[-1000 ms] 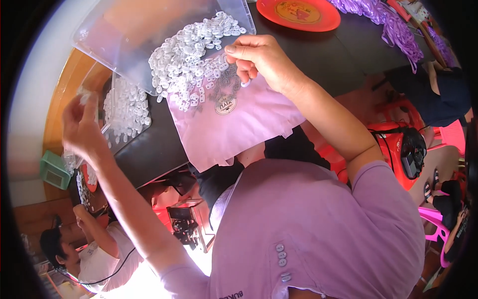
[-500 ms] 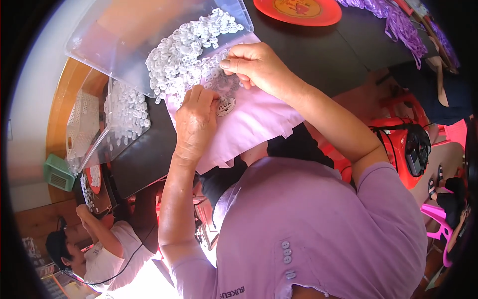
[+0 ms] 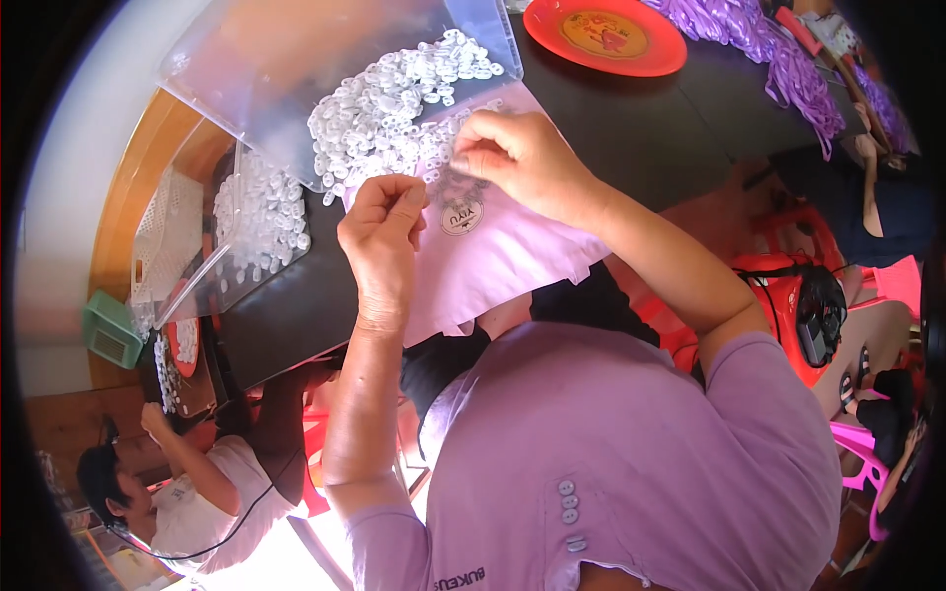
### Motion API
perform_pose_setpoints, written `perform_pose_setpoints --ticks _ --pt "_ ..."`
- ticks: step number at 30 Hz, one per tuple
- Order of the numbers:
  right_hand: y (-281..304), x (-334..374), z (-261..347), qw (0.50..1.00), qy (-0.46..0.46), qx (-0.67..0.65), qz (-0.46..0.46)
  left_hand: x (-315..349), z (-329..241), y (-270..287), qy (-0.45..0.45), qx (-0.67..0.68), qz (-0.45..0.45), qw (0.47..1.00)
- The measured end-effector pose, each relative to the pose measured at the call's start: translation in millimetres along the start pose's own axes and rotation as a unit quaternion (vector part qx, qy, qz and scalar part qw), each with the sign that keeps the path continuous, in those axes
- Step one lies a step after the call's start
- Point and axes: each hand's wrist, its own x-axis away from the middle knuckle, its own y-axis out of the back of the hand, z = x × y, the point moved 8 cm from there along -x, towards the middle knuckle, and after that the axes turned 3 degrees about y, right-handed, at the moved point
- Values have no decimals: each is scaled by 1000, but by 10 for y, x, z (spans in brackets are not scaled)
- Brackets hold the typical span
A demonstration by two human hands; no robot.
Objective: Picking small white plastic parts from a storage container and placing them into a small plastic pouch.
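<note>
My mauve shirt (image 3: 631, 433) fills the lower middle of the frame, with a short line of dark letters, turned upside down, near the bottom edge. The dark table (image 3: 641, 118) runs across the top. A clear bin (image 3: 286, 54) stands on it at the upper left, and a pink cloth (image 3: 522, 256) spreads from the bin's edge toward my lap. At the lower left sits another person (image 3: 202, 483) in a pale shirt. A clear tub (image 3: 187, 286) of white pieces lies left of the bin; purple ribbon (image 3: 749, 59) is heaped at the upper right, beside a red plate (image 3: 655, 54) with a printed yellow disc.

My right hand (image 3: 517, 163) is over the cloth at upper centre, thumb and forefinger curled toward each other; the tips blur, so I can't tell whether they grip a piece. My left hand (image 3: 384, 227) is just below and to the left, thumb against forefinger in a pinch; I can't see what, if anything, is between them. Below my right hand, the cloth bears a round badge (image 3: 462, 215) with dark capitals. The small white pieces (image 3: 370, 113) are heaped at upper centre, in the bin and over the cloth's near end.
</note>
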Motion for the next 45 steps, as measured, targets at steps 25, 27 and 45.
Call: perform_pose_setpoints --ticks 25,27,45 --pt "-353 -473 145 985 -43 -98 136 -39 223 790 14 -38 -148 988" --pt "-425 -527 94 978 -54 -143 140 -88 127 741 -75 -146 -120 979" --pt "-394 -425 -205 988 -71 -108 85 -299 113 328 -7 -23 -55 998"
